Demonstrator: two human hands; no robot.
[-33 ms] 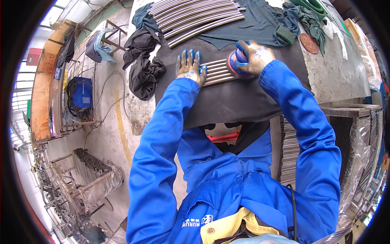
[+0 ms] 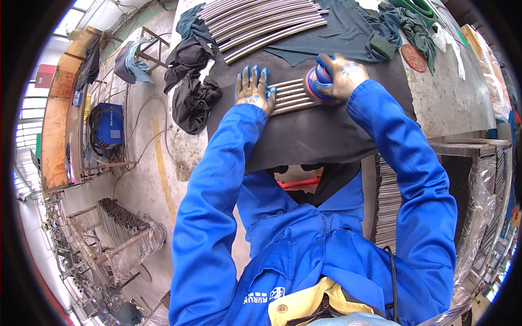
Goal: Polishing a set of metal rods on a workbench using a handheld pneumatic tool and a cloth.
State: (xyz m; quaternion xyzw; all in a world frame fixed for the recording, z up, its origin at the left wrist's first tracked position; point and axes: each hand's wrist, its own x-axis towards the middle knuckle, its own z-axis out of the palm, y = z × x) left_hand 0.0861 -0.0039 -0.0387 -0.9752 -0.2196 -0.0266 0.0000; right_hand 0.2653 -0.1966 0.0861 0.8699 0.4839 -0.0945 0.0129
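Several short metal rods point(image 2: 291, 95) lie side by side on a black sheet point(image 2: 326, 138) over the table. My left hand point(image 2: 253, 93), in a blue-tipped work glove, rests flat across their left ends with the fingers stretched out. My right hand point(image 2: 342, 79), gloved too, is wrapped round a blue and red round power sander point(image 2: 313, 82). The sander sits on the right part of the rods, and its underside is hidden. Beyond my hands lies a pile of longer, slightly bent-looking metal rods point(image 2: 261, 23) on dark green cloth point(image 2: 315, 44).
Crumpled black cloths point(image 2: 194, 103) lie left of the sheet. A green scouring pad point(image 2: 383, 46) and a reddish round disc point(image 2: 414, 57) are at the far right. A blue bag-like case point(image 2: 110, 125) stands on a rack at left. Stacked rods point(image 2: 387, 204) stand below the table's right side.
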